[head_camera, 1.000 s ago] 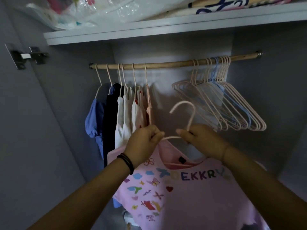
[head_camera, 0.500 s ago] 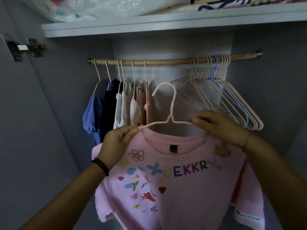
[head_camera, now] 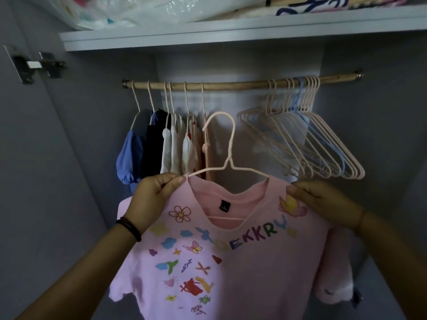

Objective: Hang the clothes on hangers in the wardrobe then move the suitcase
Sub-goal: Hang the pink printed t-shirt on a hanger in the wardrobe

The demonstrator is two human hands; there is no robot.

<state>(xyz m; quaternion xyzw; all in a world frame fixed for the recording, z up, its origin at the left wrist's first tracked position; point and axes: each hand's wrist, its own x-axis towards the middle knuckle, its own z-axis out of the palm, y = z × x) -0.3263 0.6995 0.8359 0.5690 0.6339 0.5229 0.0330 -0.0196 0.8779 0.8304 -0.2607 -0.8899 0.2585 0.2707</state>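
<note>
**Pink T-shirt held up on a hanger in a wardrobe**

At the centre of the frame, a pink T-shirt (head_camera: pixel 242 273) with colourful prints sits on a pale hanger (head_camera: pixel 227 144). The left hand (head_camera: pixel 154 197) pinches its left shoulder and the right hand (head_camera: pixel 323 204) pinches its right shoulder, fingers clamped on the cloth. The hook is below the wooden rail (head_camera: pixel 231 85), between hung clothes (head_camera: pixel 166 146) at left and empty hangers (head_camera: pixel 312 144) at right.
</note>
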